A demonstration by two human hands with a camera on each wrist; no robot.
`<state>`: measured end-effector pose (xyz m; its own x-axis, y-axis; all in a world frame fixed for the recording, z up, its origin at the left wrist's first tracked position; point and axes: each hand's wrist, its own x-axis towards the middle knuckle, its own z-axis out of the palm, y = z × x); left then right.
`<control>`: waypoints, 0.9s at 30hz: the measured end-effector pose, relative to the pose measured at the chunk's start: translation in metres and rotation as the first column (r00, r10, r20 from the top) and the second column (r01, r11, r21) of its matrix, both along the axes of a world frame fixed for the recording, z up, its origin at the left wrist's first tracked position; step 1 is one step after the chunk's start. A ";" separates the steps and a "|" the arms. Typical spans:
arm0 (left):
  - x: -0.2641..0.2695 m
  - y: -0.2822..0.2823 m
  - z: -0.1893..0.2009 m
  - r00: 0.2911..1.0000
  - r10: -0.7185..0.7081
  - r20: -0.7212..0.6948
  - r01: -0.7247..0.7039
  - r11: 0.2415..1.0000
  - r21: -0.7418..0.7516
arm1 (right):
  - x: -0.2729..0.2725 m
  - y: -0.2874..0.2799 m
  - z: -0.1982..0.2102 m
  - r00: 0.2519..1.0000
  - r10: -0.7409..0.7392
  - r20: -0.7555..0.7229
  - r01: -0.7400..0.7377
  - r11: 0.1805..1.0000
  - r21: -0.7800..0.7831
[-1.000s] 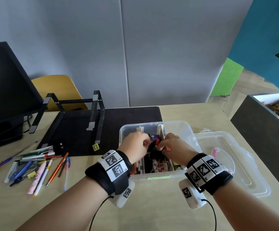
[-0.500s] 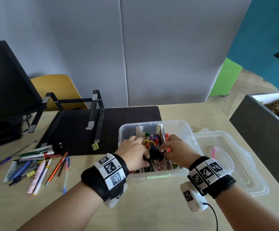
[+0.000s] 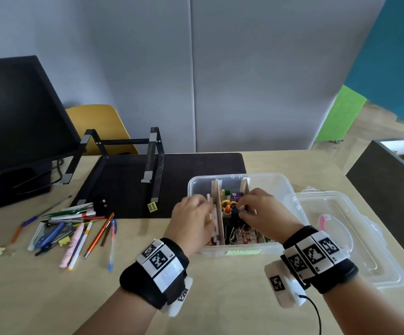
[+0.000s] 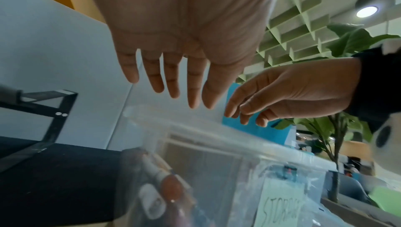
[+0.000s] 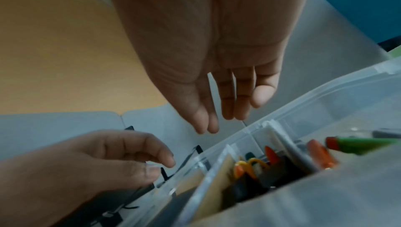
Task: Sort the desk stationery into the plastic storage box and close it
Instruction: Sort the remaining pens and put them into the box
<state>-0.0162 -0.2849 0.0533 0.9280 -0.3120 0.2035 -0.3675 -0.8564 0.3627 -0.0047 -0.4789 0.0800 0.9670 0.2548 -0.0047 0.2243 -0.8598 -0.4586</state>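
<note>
The clear plastic storage box point(image 3: 275, 187) stands open on the desk, with dividers, markers, binder clips and small items inside. My left hand point(image 3: 204, 204) hovers over its left compartment, fingers straight and holding nothing, as the left wrist view point(image 4: 173, 90) shows. Over the middle compartment my right hand point(image 3: 240, 210) hangs with relaxed, slightly bent fingers and is also empty in the right wrist view point(image 5: 221, 116). A loose pile of pens and pencils point(image 3: 75, 228) lies on the desk to the left. The box's lid point(image 3: 365, 257) lies upturned at the right.
A black mat point(image 3: 196, 165) with a black laptop stand point(image 3: 152, 160) lies behind the box. At the far left stands a monitor point(image 3: 14, 117). A dark planter point(image 3: 384, 189) borders the desk on the right. A pink object point(image 3: 326, 221) lies in the lid.
Both hands were pressed together low in the middle compartment; now they have lifted a little and drawn apart, with fingers loosened and nothing held.
</note>
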 end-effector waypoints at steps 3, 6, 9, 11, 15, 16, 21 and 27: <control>-0.005 0.023 -0.003 0.995 0.101 0.021 -0.100 0.993 -0.059 | -0.011 0.020 0.007 0.995 0.063 0.076 -0.067 0.996 0.051; -0.010 0.053 -0.007 0.981 0.194 -0.020 -0.195 0.978 -0.068 | -0.022 0.046 0.009 0.988 0.127 0.090 -0.137 0.985 0.108; -0.014 0.089 -0.011 0.953 0.279 -0.121 -0.283 0.959 -0.013 | -0.027 0.075 0.005 0.983 0.165 0.076 -0.175 0.973 0.153; -0.018 0.116 -0.017 0.930 0.314 -0.192 -0.314 0.949 0.031 | -0.028 0.096 -0.001 0.982 0.185 0.042 -0.189 0.966 0.173; -0.024 0.168 -0.033 0.889 0.351 -0.295 -0.342 0.936 0.084 | -0.028 0.141 -0.014 0.979 0.189 -0.080 -0.173 0.969 0.178; -0.026 0.181 -0.038 0.875 0.371 -0.313 -0.358 0.928 0.101 | -0.028 0.151 -0.018 0.977 0.178 -0.113 -0.159 0.974 0.162; -0.030 0.232 -0.051 0.838 0.406 -0.364 -0.375 0.914 0.157 | -0.021 0.194 -0.050 0.944 0.039 -0.328 -0.030 0.999 0.032; -0.027 0.280 -0.067 0.818 0.388 -0.424 -0.383 0.918 0.100 | -0.014 0.223 -0.098 0.877 -0.164 -0.453 0.129 0.986 -0.107</control>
